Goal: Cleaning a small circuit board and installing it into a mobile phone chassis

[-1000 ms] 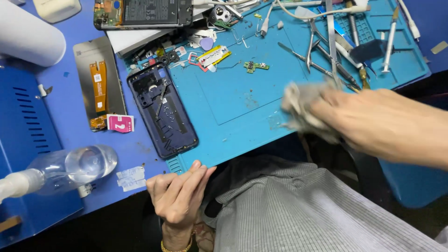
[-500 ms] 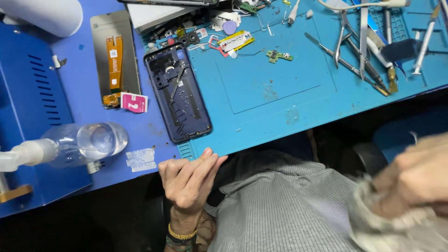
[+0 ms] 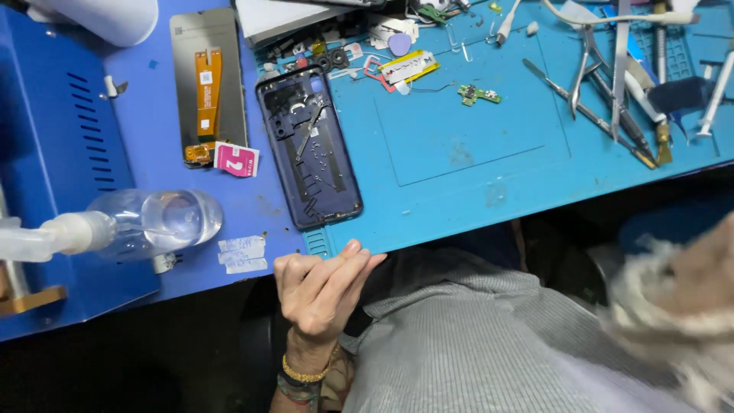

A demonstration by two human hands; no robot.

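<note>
Fingertips of left hand [image 3: 325, 294] lie flat, spread, on front edge of desk [image 3: 474, 206], just below phone frame [image 3: 310, 149]. Right hand [image 3: 692, 291] blurred, off desk, bunching pale cloth [image 3: 657, 321]. Mat centre [image 3: 466, 130] w/ free room.

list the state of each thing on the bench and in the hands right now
phone back shell: opened, inside facing up, flat on the mat
screen panel: detached, face down, orange flex showing
clear bottle: on its side, capped
small green circuit board: loose on the blue mat
tweezers: lying unused
left hand: empty, fingers at the mat edge
right hand: blurred, gripping a wad of cloth
</note>
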